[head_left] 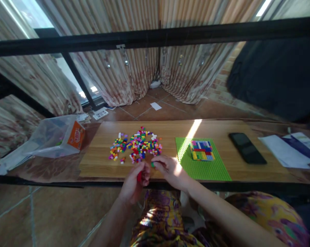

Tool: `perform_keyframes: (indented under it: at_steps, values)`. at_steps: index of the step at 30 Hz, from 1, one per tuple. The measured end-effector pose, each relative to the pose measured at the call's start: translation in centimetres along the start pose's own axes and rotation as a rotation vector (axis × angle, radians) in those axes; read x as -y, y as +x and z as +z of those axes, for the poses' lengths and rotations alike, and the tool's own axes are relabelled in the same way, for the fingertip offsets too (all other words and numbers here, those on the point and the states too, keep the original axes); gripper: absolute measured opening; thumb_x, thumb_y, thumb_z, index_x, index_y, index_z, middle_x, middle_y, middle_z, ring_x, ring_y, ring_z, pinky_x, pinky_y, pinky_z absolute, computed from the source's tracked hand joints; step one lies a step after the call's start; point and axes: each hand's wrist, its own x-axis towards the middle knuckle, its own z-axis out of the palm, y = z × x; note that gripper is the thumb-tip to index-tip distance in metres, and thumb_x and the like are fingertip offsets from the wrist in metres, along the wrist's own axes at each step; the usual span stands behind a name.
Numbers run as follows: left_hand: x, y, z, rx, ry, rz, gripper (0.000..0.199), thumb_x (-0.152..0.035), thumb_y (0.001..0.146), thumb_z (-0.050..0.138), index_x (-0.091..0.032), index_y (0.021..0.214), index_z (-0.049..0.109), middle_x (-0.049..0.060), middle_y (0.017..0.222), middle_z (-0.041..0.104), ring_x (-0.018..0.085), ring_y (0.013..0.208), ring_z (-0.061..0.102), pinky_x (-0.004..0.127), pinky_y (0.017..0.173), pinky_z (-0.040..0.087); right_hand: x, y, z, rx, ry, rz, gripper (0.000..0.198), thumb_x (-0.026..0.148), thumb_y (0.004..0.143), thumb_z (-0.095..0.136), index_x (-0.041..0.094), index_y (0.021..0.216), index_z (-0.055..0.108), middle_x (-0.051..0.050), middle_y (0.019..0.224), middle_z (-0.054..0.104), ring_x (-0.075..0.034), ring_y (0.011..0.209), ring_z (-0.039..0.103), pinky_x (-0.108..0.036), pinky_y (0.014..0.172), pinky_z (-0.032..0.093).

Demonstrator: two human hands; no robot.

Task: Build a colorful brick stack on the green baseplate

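Note:
Near the front edge of the wooden board, my left hand (pixel 136 180) is closed around a red toy brick (pixel 139 176), partly hidden by the fingers. Just right of it, my right hand (pixel 169 168) pinches a small green toy brick (pixel 152 164) between thumb and fingertips. Beyond both hands lies a loose pile of small multicoloured bricks (pixel 139 144). To the right, a green baseplate (pixel 219 171) bears a low rectangular block of joined bricks (pixel 202 150) in blue, red, yellow, white and other colours.
A black phone (pixel 247 148) lies on the wooden board (pixel 95 151), right of the baseplate. White papers (pixel 283 151) are at the far right. A clear plastic box (pixel 54 137) with an orange label stands left. A dark rail (pixel 155 38) crosses in front of the curtains.

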Motion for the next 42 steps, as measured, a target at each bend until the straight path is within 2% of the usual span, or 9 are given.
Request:
perform_keyframes:
  at_steps: [4, 7, 11, 19, 23, 27, 30, 35, 42]
  values:
    - [2.1, 0.8, 3.4, 0.062, 0.244, 0.068, 0.035, -0.041, 0.067, 0.076, -0.016, 0.087, 0.062, -0.006, 0.055, 0.049, 0.003, 0.044, 0.038, 0.016, 0.040, 0.025, -0.7, -2.0, -1.9, -0.024, 0.110, -0.016, 0.020, 0.024, 0.089, 0.051, 0.022, 0.098, 0.069, -0.005, 0.094, 0.070, -0.016, 0.087, 0.064, -0.031, 0.079, 0.050]
    - [3.2, 1.2, 5.3, 0.080, 0.331, 0.105, 0.035, -0.043, 0.067, 0.076, -0.015, 0.082, 0.062, -0.006, 0.056, 0.048, 0.002, 0.045, 0.035, 0.016, 0.042, 0.024, -1.5, -2.9, -3.3, -0.051, 0.231, 0.110, 0.017, 0.028, 0.088, 0.054, 0.021, 0.093, 0.068, -0.003, 0.084, 0.068, -0.015, 0.076, 0.062, -0.030, 0.070, 0.050]
    - [3.8, 1.9, 7.3, 0.088, 0.393, 0.098, 0.034, -0.042, 0.066, 0.077, -0.014, 0.077, 0.061, -0.005, 0.060, 0.050, 0.002, 0.048, 0.034, 0.016, 0.044, 0.023, -2.5, -3.7, -5.3, -0.090, 0.411, 0.218, 0.015, 0.031, 0.084, 0.059, 0.017, 0.084, 0.065, 0.001, 0.064, 0.060, -0.011, 0.057, 0.054, -0.025, 0.055, 0.045]
    - [5.1, 3.9, 10.6, 0.222, 0.383, 0.110, 0.036, -0.046, 0.070, 0.073, -0.013, 0.078, 0.059, -0.004, 0.064, 0.050, 0.002, 0.046, 0.031, 0.017, 0.043, 0.022, -4.5, -4.2, -9.5, -0.157, 0.591, 0.217, 0.029, 0.044, 0.078, 0.066, 0.016, 0.083, 0.067, 0.001, 0.060, 0.061, -0.010, 0.054, 0.055, -0.025, 0.053, 0.047]
    - [5.2, 5.0, 10.7, 0.146, 0.398, 0.098, 0.039, -0.046, 0.067, 0.075, -0.014, 0.083, 0.061, -0.002, 0.068, 0.056, 0.001, 0.046, 0.034, 0.016, 0.041, 0.020, -5.4, -4.3, -12.2, -0.277, 0.532, 0.220, 0.025, 0.042, 0.078, 0.066, 0.017, 0.084, 0.068, 0.000, 0.063, 0.063, -0.011, 0.059, 0.056, -0.028, 0.061, 0.049]
    - [5.1, 5.9, 9.1, 0.006, 0.457, 0.143, 0.039, -0.040, 0.061, 0.079, -0.014, 0.085, 0.064, -0.001, 0.066, 0.059, 0.002, 0.047, 0.039, 0.015, 0.043, 0.025, -6.8, -4.6, -13.9, -0.353, 0.504, 0.222, 0.024, 0.040, 0.077, 0.066, 0.018, 0.087, 0.070, 0.001, 0.064, 0.063, -0.011, 0.059, 0.056, -0.028, 0.061, 0.051]
    - [5.2, 6.3, 7.9, -0.059, 0.511, 0.190, 0.038, -0.040, 0.060, 0.079, -0.014, 0.084, 0.066, -0.001, 0.064, 0.060, 0.003, 0.047, 0.042, 0.015, 0.043, 0.028, -7.9, -5.1, -14.4, -0.411, 0.318, 0.178, 0.021, 0.038, 0.078, 0.064, 0.019, 0.086, 0.070, -0.002, 0.073, 0.069, -0.013, 0.065, 0.061, -0.030, 0.063, 0.052]
    - [5.7, 6.8, 7.4, -0.030, 0.587, 0.230, 0.038, -0.042, 0.058, 0.079, -0.013, 0.079, 0.066, -0.002, 0.057, 0.058, 0.005, 0.045, 0.042, 0.016, 0.041, 0.029, -9.2, -6.1, -15.5, -0.518, -0.169, 0.116, 0.016, 0.030, 0.084, 0.058, 0.020, 0.088, 0.071, -0.006, 0.088, 0.072, -0.018, 0.076, 0.065, -0.031, 0.066, 0.051]
    - [5.9, 6.8, 7.5, 0.016, 0.657, 0.269, 0.035, -0.043, 0.064, 0.075, -0.013, 0.080, 0.066, -0.003, 0.054, 0.056, 0.005, 0.044, 0.041, 0.017, 0.044, 0.030, -9.6, -5.7, -15.4, -0.445, -0.350, 0.059, 0.016, 0.023, 0.087, 0.054, 0.020, 0.085, 0.069, -0.005, 0.085, 0.070, -0.018, 0.076, 0.065, -0.030, 0.069, 0.049]
